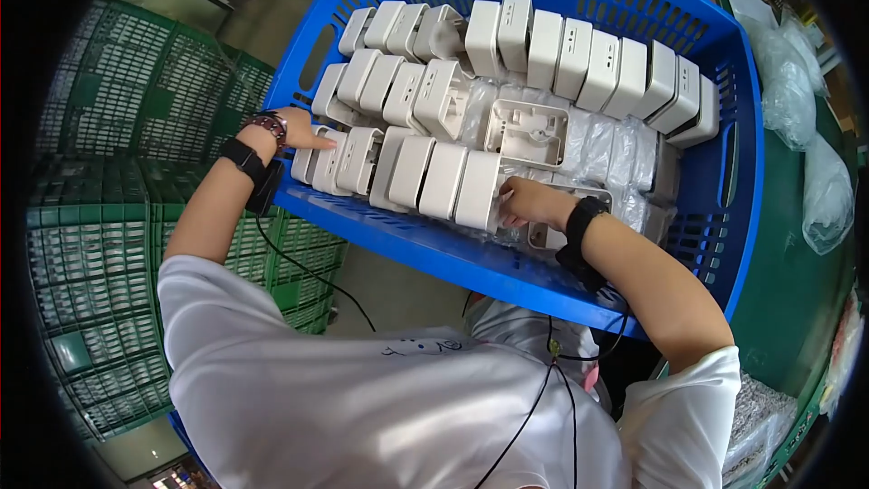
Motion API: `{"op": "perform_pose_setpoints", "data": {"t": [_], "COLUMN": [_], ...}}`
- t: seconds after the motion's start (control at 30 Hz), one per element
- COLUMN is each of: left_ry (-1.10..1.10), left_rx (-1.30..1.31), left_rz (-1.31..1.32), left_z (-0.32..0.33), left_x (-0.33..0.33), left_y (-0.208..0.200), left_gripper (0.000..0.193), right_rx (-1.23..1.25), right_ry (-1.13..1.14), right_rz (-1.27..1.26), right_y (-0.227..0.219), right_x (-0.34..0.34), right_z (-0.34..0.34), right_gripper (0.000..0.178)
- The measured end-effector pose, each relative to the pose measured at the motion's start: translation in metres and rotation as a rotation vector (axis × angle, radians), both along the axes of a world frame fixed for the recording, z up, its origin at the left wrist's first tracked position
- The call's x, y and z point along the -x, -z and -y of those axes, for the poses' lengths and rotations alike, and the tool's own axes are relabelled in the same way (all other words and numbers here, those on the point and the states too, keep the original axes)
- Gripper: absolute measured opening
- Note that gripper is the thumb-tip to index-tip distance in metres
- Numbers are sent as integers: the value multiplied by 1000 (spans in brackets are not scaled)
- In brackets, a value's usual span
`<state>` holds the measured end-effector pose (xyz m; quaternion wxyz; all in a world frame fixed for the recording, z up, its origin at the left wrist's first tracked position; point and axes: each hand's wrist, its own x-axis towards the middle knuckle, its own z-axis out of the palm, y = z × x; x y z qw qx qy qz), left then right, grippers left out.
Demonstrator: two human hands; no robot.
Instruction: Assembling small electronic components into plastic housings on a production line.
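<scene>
White plastic housings [412,172] stand upright in rows inside a blue plastic crate [434,254]. My left hand [303,129] is closed at the left end of the nearest row, its thumb lying on the top of the end housings. Its other fingers are mostly hidden. At the right end of that row my right hand [534,203] has its fingers curled against the side of the last upright housing [477,192]. One housing [528,133] lies with its hollow inside facing up, just beyond my right hand. Several clear-wrapped pieces [597,149] fill the layer beneath.
Green slatted crates [100,226] are stacked at the left. On the right is a green work surface [797,308] with clear plastic bags [824,190] on it. A black cable [312,281] runs from my left wrist, and others hang over my shirt.
</scene>
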<state>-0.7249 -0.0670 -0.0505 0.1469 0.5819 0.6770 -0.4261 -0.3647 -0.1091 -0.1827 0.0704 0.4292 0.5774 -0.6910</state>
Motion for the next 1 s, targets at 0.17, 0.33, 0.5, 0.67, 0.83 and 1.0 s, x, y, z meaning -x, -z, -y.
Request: {"op": "perform_pose_setpoints", "data": {"t": [0.17,0.33,0.5,0.67,0.83,1.0], "left_ry": [-29,-254,-716,-1136,-1339,-1292], "left_rx": [73,117,257,169,166,151], "left_rz": [8,121,652,950,1002,934], "left_z": [0,-6,7,12,15,4], "left_x": [-2,-10,30,17,31,26], "left_y": [13,12,25,29,49,45], "left_gripper": [105,100,77,69,65,58], "right_rx": [-209,-318,-287,-550,454,566], "right_ry": [-14,30,127,-234,665,823], "right_rz": [58,135,105,9,-242,-262], "right_y": [-4,-4,-13,51,21,-20], "right_x": [4,9,6,3,8,26], "right_z": [0,-2,0,4,8,3], "right_gripper": [53,58,37,48,40,43]}}
